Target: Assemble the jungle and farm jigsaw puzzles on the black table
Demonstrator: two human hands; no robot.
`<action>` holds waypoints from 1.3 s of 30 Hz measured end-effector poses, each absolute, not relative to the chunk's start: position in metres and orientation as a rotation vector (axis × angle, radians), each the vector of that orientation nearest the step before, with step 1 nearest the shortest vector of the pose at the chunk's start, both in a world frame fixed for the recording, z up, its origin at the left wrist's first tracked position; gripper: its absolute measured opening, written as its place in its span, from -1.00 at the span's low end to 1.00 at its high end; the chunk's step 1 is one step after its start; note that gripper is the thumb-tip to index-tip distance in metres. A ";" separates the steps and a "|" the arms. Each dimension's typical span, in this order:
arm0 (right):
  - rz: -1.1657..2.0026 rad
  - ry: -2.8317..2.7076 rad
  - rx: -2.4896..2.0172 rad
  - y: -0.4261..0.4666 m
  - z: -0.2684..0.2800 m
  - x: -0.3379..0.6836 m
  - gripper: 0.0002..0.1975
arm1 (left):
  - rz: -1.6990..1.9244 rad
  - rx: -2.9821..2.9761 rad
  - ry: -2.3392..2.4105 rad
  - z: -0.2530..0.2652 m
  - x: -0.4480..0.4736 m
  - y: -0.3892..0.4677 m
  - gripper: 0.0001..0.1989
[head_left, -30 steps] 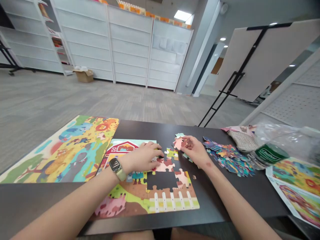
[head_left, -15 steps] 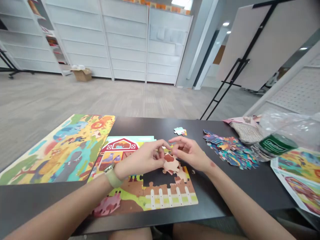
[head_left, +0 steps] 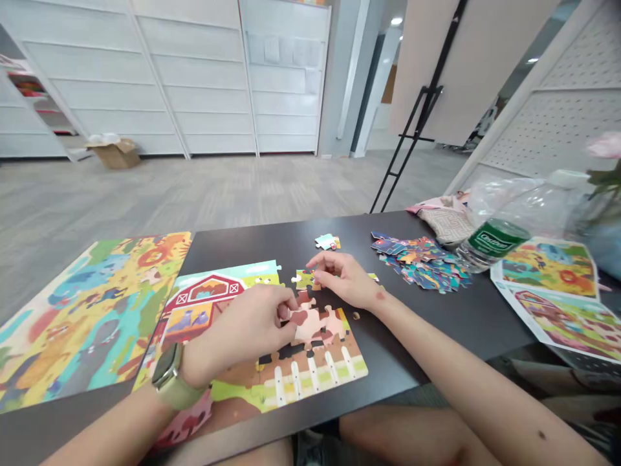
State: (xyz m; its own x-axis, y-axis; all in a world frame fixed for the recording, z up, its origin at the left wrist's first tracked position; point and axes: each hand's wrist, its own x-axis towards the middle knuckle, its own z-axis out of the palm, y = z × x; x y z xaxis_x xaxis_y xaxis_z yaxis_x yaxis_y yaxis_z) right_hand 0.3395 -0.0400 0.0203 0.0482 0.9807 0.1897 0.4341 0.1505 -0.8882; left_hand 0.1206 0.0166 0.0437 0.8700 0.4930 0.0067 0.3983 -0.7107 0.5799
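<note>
A partly joined farm jigsaw puzzle, with a red barn and a white fence, lies on the dark table. My left hand, a watch on its wrist, is closed with thumb and fingertips at the left edge of a cow puzzle piece. Dark table shows in a gap just below that piece. Above it, my right hand has its fingers curled in a pinch at a yellow-green puzzle piece. Its fingers partly cover this piece.
Loose puzzle pieces lie behind my right hand. Rightward are a heap of dark-blue pieces, a bottle with a green label and printed picture sheets. A finished animal puzzle lies at left.
The view has turned rightward. The cow piece has come down into the gap, which now shows less dark table. My hands have moved further apart, the left one lower.
</note>
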 end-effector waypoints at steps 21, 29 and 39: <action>0.663 -1.614 -1.491 -0.036 0.016 0.344 -0.87 | 0.103 2.868 0.249 0.051 0.116 0.027 -0.83; 0.603 -1.584 -1.516 -0.034 0.012 0.344 -0.84 | 0.152 2.822 0.216 0.058 0.114 0.022 -0.80; 0.147 -0.708 -1.499 -0.016 0.014 0.427 -0.57 | 0.070 2.820 -0.001 0.059 0.119 0.011 -0.80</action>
